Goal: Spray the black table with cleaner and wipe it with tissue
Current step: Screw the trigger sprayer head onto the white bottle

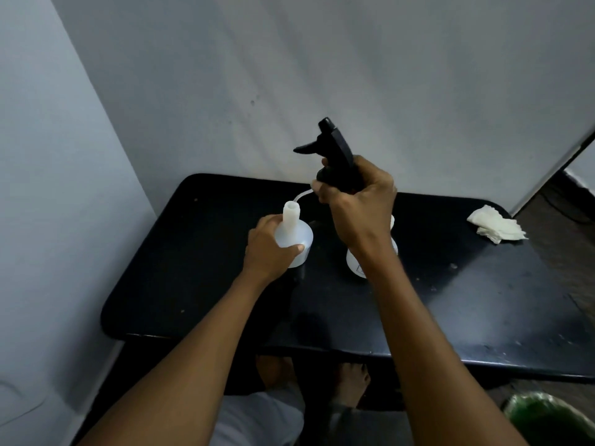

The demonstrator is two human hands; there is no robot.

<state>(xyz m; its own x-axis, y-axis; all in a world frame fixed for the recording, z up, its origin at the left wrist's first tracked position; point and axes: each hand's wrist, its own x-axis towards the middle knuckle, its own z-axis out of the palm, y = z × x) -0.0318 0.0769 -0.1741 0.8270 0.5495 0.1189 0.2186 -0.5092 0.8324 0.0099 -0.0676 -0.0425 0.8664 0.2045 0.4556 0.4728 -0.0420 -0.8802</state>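
Left hand [269, 249] grips a translucent plastic bottle [293, 235]; right hand [357, 201] clasps the matte black sprayer [335, 152], thin tube [302, 196] trailing. Crumpled tissue [495, 224] at three o'clock on glossy table [450, 300].

— Looking toward the back now?
— Yes, seeing a pale grey wall [354, 59] there, carrying a few small dark marks [252, 102].
— And looking to the right side?
— Finding a dark frame edge [547, 178] running down slantwise. Beyond it, seeing a brown floor [566, 252] with a thin cable [558, 206] lying on it. Also noticing a green bin [547, 420], blurred, sitting in the low right corner.
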